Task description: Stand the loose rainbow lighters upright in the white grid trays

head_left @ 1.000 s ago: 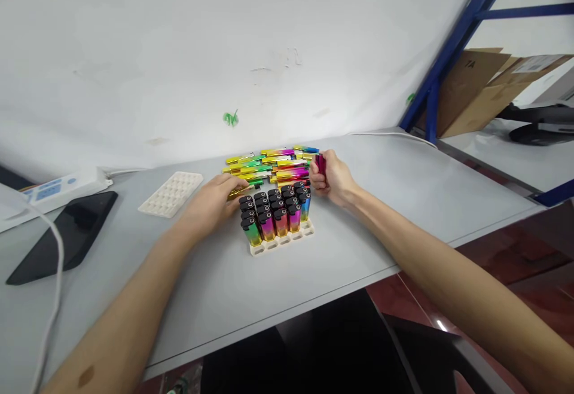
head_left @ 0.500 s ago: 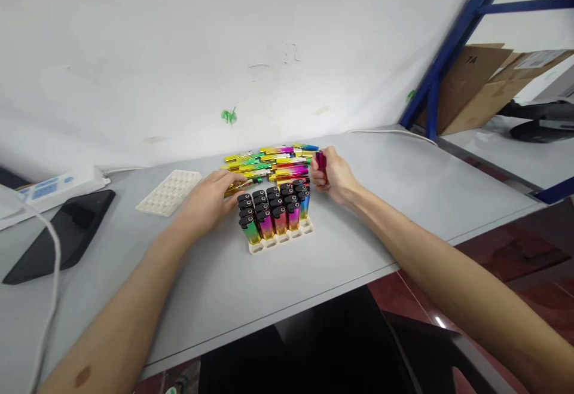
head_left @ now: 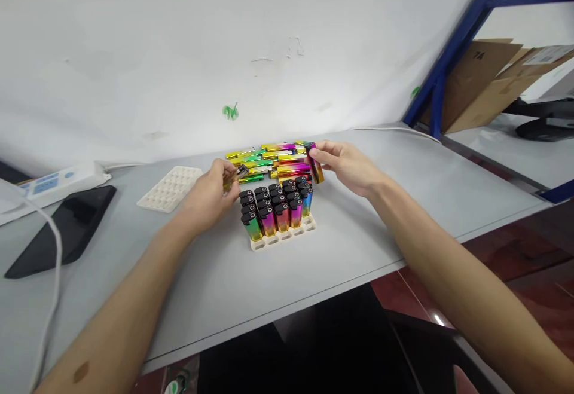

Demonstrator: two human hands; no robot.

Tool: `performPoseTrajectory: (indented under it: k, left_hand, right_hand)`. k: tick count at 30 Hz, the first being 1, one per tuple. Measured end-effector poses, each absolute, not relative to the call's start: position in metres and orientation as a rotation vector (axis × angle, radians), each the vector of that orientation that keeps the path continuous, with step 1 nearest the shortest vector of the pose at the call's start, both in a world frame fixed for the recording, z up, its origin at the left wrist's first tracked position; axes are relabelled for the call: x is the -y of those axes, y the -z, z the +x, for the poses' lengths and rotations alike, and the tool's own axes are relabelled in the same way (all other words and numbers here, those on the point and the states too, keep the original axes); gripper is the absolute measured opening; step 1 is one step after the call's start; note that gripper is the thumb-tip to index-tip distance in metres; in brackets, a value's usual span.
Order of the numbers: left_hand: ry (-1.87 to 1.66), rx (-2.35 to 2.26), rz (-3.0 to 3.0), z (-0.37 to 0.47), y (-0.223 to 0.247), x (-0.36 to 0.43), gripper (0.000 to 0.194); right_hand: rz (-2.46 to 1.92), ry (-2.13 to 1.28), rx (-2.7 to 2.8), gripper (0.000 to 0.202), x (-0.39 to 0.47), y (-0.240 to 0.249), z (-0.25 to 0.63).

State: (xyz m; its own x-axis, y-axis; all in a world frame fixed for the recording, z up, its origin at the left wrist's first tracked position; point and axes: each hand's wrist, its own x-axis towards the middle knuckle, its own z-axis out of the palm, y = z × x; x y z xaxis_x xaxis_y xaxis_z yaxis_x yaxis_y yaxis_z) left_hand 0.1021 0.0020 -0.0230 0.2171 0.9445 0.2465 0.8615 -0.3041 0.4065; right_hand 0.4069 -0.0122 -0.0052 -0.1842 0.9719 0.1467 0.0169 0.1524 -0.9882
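Magenta-gold lighter (head_left: 317,168), long axis steeply tilted, is pinched by our right hand (head_left: 352,167), just beyond the pale rack's right end (head_left: 311,223); our left hand (head_left: 204,198), nearer its left side, grasps a dark-topped lighter (head_left: 241,172) pointing rightward.

A white wall (head_left: 179,53) with green smudges and scuffs rises behind a pale grey table (head_left: 359,238). At the right, a blue metal frame (head_left: 452,41) stands before cardboard boxes (head_left: 487,89) on a shelf. Below, the glossy dark-red floor (head_left: 399,292) catches a bright reflection.
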Motion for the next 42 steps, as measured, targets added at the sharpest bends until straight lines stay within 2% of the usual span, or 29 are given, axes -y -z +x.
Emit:
performPoseTrajectory:
  k: [6, 11, 25, 30, 37, 42]
  left_hand:
    - [-0.6, -1.773, 2.298, 0.106, 0.019, 0.0, 0.034]
    - [-0.601, -1.685, 2.428, 0.104, 0.022, -0.003, 0.026]
    - [-0.565, -1.526, 2.54, 0.104, 0.024, -0.003, 0.032]
    - [-0.69, -1.582, 2.338, 0.109, 0.021, 0.001, 0.035]
    - [-0.899, -1.269, 1.887, 0.118, 0.02, 0.006, 0.03]
    - [-0.979, -1.116, 1.744, 0.13, 0.019, 0.01, 0.033]
  right_hand:
    - [-0.871, -1.349, 1.521, 0.028, 0.026, -0.015, 0.423]
    - [-0.89, -1.407, 1.785, 0.029, 0.037, -0.024, 0.422]
    - [-1.008, -1.301, 2.058, 0.039, 0.043, -0.02, 0.413]
    - [-1.01, -1.292, 1.955, 0.035, 0.044, -0.023, 0.407]
    - [-1.189, -0.93, 1.646, 0.031, 0.02, 0.008, 0.392]
    - [-1.112, -1.009, 1.663, 0.028, 0.007, 0.025, 0.381]
